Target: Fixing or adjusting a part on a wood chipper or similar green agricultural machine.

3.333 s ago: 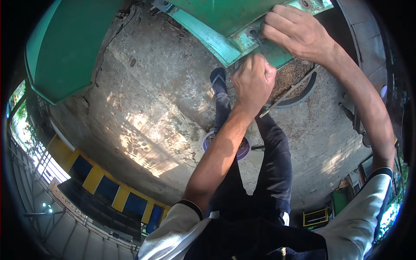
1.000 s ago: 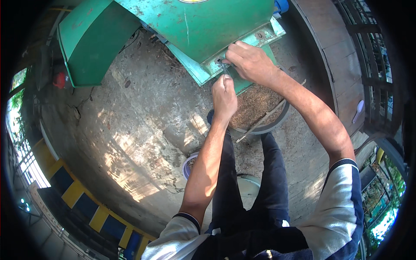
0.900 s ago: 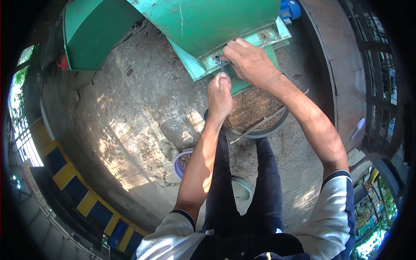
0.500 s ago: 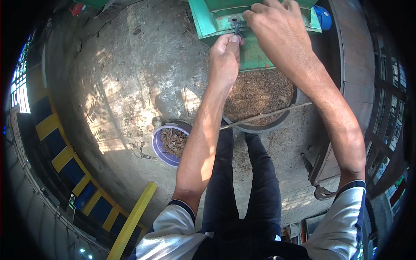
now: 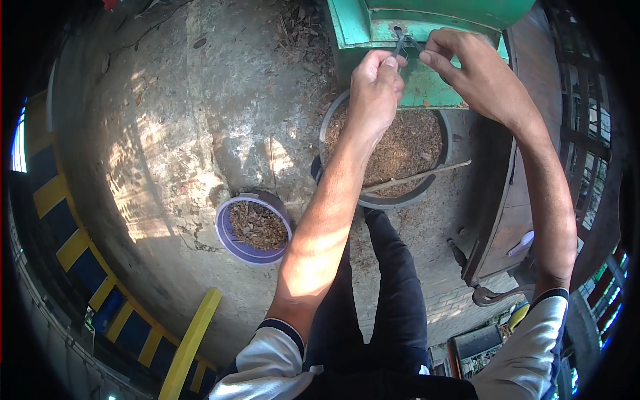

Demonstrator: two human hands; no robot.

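Note:
A thin dark strip [image 5: 401, 45], perhaps rubber or cord, runs through a small hole in the lower lip of a green metal machine [image 5: 433, 20]. My left hand [image 5: 377, 90] pinches one hanging length of it just below the hole, thumb on top. To the right, my right hand [image 5: 477, 70] is curled, thumb and forefinger closed at the end of the other length. Both hands are in front of the machine's green lower panel [image 5: 427, 90], above a round grey tub [image 5: 437, 180] of brown chopped material.
A stick [image 5: 417, 177] lies across the tub's near rim. Left of my legs stands a purple basin [image 5: 253, 257] holding dry chopped bits. A yellow bar [image 5: 190, 347] rises at lower left. On the right are a wooden table [image 5: 507, 220] and a curved metal handle [image 5: 493, 297].
My right hand has come down and rightward from the machine's lip, drawing its length of strip out to the side. My left hand keeps its pinch. The whole view has shifted a little.

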